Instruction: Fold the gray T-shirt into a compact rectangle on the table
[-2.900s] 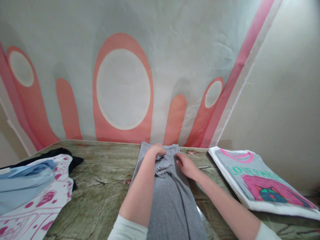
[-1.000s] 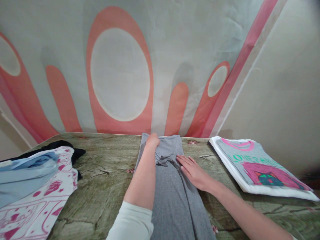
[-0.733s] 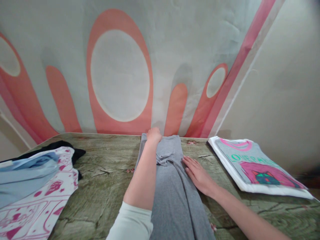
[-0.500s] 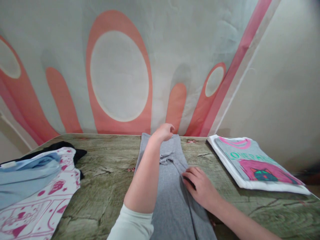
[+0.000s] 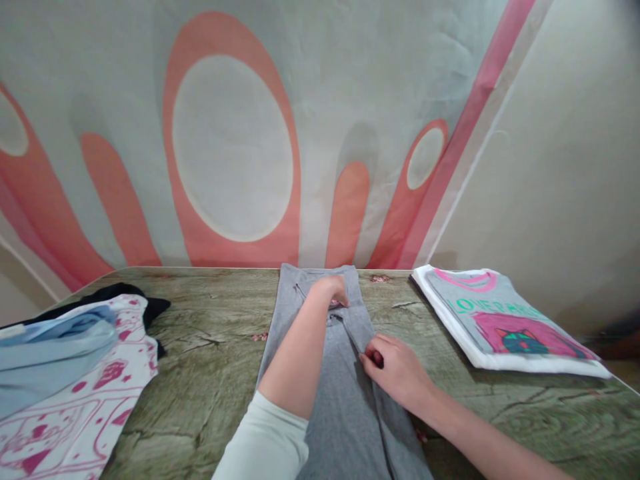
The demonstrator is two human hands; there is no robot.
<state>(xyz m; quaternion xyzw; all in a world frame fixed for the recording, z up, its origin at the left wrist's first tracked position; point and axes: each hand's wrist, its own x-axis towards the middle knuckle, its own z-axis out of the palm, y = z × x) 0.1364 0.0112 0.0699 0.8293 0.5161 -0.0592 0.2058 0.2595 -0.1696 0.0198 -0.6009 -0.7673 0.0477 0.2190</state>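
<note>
A grey cloth garment (image 5: 345,400) lies lengthwise on the table in front of me, with a folded edge running down its right side. My left hand (image 5: 331,291) reaches over its far part, fingers bent down and closed on bunched fabric; the fingertips are partly hidden behind the hand. Small creases show beside those fingers. At the garment's right edge, my right hand (image 5: 395,370) pinches the cloth between thumb and fingers.
On the right, a neat pile holds a grey printed T-shirt (image 5: 500,313) over white cloth. Loose clothes lie to the left: a white garment with pink print (image 5: 107,380), a light blue one (image 5: 55,353) and a black one (image 5: 157,307). Behind the wooden-look table (image 5: 200,373) rises a patterned wall (image 5: 320,133).
My left hand has moved from the garment's far edge a little toward me, and the fabric near it has creased. My right hand has tightened its fingers at the right edge.
</note>
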